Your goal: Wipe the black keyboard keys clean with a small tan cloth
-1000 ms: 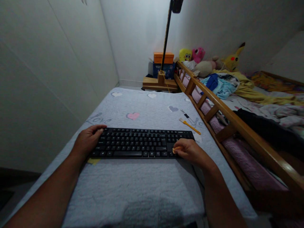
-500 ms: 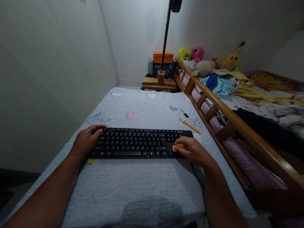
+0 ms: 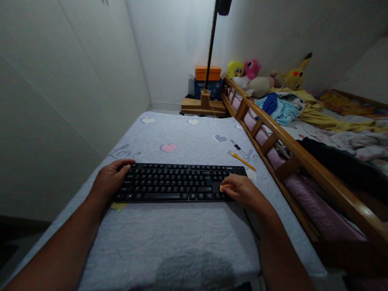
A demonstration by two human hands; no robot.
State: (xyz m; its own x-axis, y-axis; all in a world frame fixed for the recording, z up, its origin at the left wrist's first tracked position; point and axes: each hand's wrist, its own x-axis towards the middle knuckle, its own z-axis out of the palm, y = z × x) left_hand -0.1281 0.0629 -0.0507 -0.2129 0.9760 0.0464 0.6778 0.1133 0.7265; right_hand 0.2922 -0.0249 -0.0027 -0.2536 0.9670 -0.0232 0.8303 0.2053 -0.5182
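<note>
Little has shifted: the right hand [image 3: 243,191], fingertips pinched on a small orange piece [image 3: 224,188], stays at the right part of the long black plastic keyboard [image 3: 169,182], so work seems centred there. The left hand [image 3: 109,180], half open, touches its left end, grip unclear; the keyboard lies on pale blue heart-patterned cloth [image 3: 182,230].

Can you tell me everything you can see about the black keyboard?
The black keyboard is long and rectangular and looks like plastic. It has rows of dark keys with pale markings, a long space bar near the front, and a number pad toward the right. It lies flat, keys up, across the pale cover. The left hand touches its left end. The right hand, pinching something orange, is over the right end and hides some keys.
</note>
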